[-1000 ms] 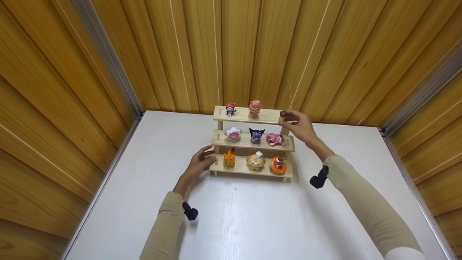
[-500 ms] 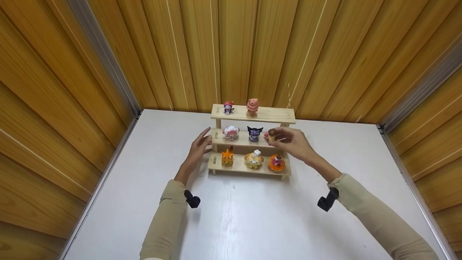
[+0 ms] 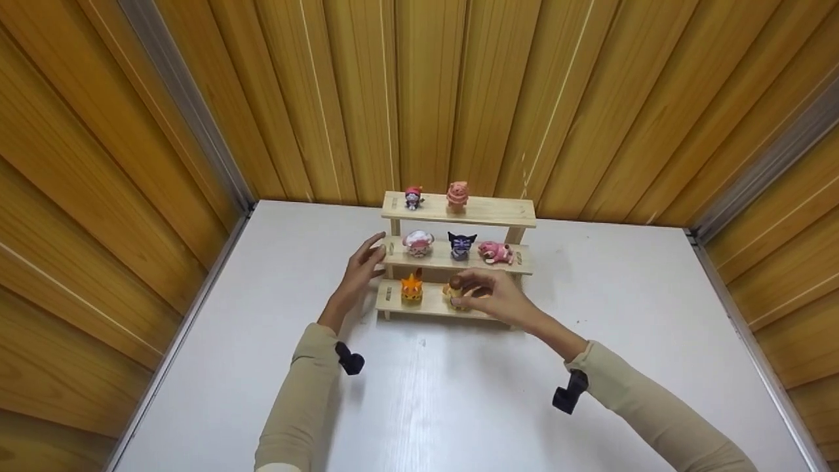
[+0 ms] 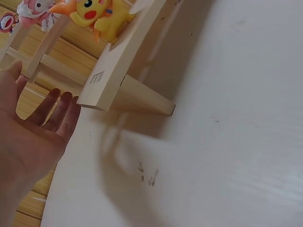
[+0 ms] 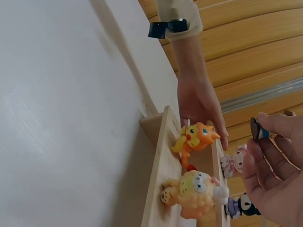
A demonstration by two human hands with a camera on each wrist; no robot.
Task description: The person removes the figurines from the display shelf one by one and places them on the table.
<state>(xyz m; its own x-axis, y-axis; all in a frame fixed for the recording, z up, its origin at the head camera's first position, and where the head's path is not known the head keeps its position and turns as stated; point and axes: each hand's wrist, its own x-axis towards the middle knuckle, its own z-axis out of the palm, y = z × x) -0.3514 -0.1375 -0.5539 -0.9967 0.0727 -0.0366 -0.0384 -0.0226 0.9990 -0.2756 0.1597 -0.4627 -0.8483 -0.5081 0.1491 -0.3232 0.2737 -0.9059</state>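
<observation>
My right hand [image 3: 501, 300] pinches a small figurine [image 3: 457, 286] with a brown top in front of the bottom tier of the wooden display stand [image 3: 501, 210]. Its dark base [image 5: 257, 128] shows between thumb and fingers in the right wrist view. In the head view it overlaps the fluffy yellow figurine with a white chef hat [image 5: 196, 194]. The orange round figurine at the tier's right end is hidden behind this hand. My left hand [image 3: 357, 274] is at the stand's left side, fingers loosely extended beside the middle tier. Left on the bottom tier stands a yellow figurine in an orange hood [image 3: 411, 290].
On the middle tier are a white-and-pink figurine [image 3: 418, 243], a black-eared purple one [image 3: 462, 246] and a lying pink one [image 3: 495, 252]. A red-capped figurine [image 3: 413, 197] and a pink bear-like one [image 3: 457, 196] stand on top. Wood-panelled walls [image 3: 426, 98] enclose the white table [image 3: 419, 393].
The right hand has carried the brown-topped figurine from the top tier's right end down and left to the bottom tier. The left hand has shifted up slightly along the stand's side.
</observation>
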